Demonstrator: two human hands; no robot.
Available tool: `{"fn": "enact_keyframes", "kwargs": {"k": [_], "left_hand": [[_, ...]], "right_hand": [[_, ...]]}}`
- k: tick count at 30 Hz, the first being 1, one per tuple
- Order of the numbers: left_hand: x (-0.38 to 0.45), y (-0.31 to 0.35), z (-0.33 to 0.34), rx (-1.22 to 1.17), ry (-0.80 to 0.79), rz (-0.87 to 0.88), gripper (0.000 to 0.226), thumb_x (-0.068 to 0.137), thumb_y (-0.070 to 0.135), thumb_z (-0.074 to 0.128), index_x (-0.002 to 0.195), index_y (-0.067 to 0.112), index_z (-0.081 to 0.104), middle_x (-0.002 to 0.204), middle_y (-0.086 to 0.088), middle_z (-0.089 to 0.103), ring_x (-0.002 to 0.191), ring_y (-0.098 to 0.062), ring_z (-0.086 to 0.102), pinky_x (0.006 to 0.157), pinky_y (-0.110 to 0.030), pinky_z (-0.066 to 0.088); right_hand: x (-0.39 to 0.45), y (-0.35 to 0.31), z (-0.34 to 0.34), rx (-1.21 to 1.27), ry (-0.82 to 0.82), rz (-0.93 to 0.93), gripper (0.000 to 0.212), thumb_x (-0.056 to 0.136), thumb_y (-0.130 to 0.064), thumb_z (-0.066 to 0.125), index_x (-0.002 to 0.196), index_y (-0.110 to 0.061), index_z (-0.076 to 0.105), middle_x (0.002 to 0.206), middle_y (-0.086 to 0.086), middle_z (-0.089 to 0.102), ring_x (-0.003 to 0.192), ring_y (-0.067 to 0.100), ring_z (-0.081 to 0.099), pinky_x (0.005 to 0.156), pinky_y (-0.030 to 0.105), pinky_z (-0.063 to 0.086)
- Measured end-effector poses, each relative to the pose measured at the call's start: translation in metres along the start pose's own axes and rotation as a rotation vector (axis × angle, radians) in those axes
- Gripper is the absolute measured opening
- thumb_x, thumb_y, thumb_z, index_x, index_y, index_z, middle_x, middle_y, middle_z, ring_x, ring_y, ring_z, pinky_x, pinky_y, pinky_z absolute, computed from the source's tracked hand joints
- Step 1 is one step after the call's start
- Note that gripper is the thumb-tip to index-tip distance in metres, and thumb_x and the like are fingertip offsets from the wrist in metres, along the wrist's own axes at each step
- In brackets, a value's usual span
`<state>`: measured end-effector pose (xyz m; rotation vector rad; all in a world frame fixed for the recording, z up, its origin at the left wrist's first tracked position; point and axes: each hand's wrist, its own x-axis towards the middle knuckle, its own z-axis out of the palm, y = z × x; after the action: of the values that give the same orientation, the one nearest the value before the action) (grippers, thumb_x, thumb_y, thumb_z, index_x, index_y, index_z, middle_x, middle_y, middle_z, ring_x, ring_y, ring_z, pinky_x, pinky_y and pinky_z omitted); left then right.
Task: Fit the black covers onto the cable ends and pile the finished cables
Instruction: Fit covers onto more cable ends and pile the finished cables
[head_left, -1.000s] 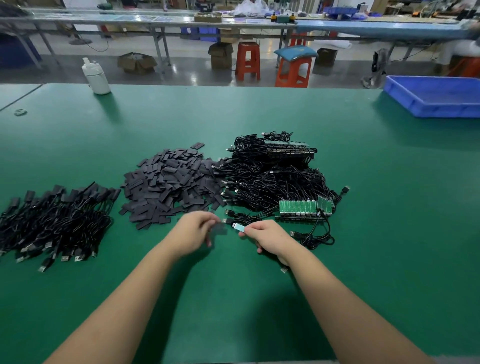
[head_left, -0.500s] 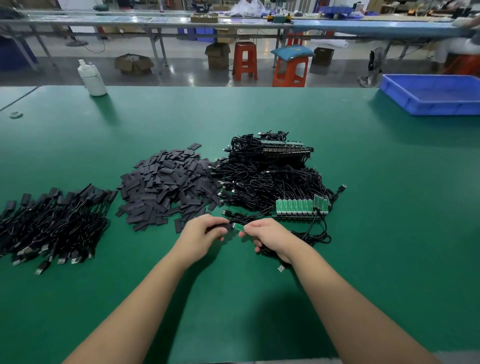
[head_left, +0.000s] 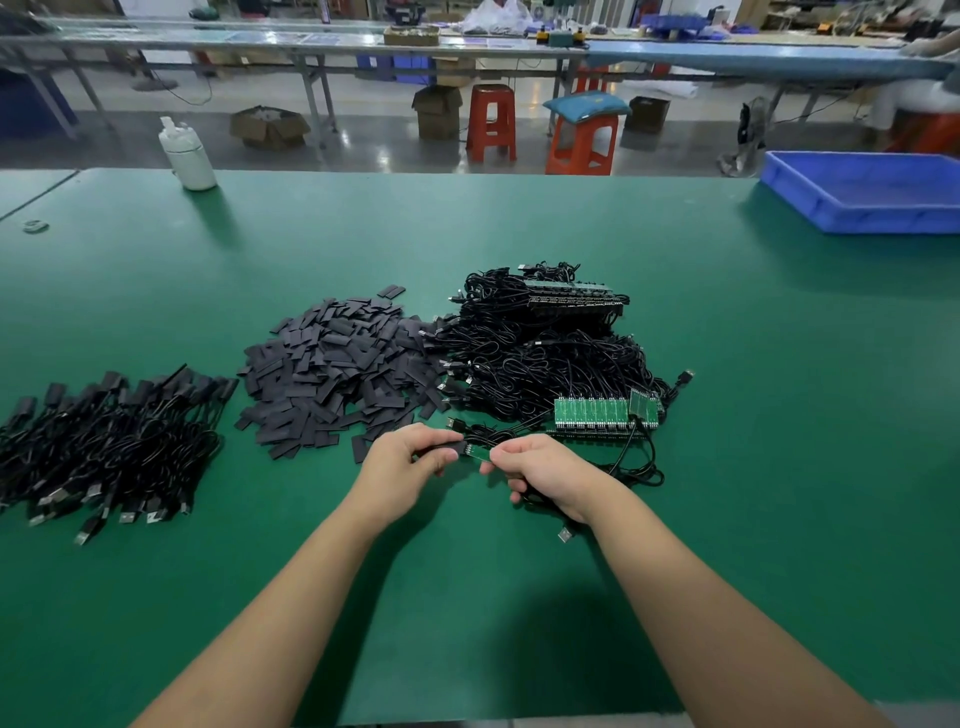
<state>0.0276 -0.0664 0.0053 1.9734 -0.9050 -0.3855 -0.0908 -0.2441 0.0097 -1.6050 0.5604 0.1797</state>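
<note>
Two light parts meet between the hands: the left hand (head_left: 402, 464) pinches a flat black rectangular sleeve cover (head_left: 441, 448) by its near end, and the right hand (head_left: 545, 470) pinches the small green circuit-board end (head_left: 479, 453) of a thin black cable (head_left: 636, 470), the rest of which trails out to the right of that hand. Both should weigh almost nothing; the cover looks soft and easily squashed shut (so a grip on its edges, not its faces, seems wise), while the board is stiff and best held just behind its tip. Beyond the left hand lies the heap of loose black covers (head_left: 332, 364); far to its left is the pile of finished cables (head_left: 104, 441) on the green tabletop (head_left: 779, 415). Compared with half a second ago, the cover's mouth has closed on the board, which shows less green.
</note>
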Motion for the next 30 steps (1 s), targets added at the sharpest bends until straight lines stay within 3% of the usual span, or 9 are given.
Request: {"fn": "enact_keyframes", "kwargs": {"k": [16,25,30], "left_hand": [[-0.0032,0.0037,-0.0007,-0.107,0.019,-0.033,0.02,0.09,0.017,0.071,0.102,0.033,0.075,0.07,0.006,0.069,0.059,0.002,0.053,0.06,-0.01,0.039],[-0.0011,0.0006,-0.0006,-0.025,-0.011,0.002,0.024,0.089,0.019,0.072,0.104,0.037,0.074,0.076,0.012,0.069,0.071,-0.001,0.06,0.07,-0.008,0.041],[0.0005,0.0003,-0.0049,0.039,-0.087,0.03,0.025,0.088,0.016,0.073,0.105,0.033,0.076,0.079,0.026,0.065,0.076,0.002,0.06,0.073,-0.006,0.041]], "right_hand": [[-0.0045,-0.0041,0.0013,0.029,0.021,0.009,0.028,0.103,-0.024,0.053,0.088,-0.011,0.073,0.047,-0.013,0.043,0.049,0.008,0.04,0.061,0.026,0.048],[-0.0018,-0.0004,-0.0012,-0.043,0.017,0.028,0.029,0.099,-0.029,0.058,0.081,-0.017,0.077,0.052,-0.016,0.05,0.057,0.01,0.042,0.068,0.03,0.05],[-0.0017,0.0017,-0.0018,-0.059,0.004,0.039,0.03,0.1,-0.029,0.056,0.081,-0.017,0.076,0.051,-0.016,0.05,0.056,0.011,0.042,0.068,0.032,0.05]]}}
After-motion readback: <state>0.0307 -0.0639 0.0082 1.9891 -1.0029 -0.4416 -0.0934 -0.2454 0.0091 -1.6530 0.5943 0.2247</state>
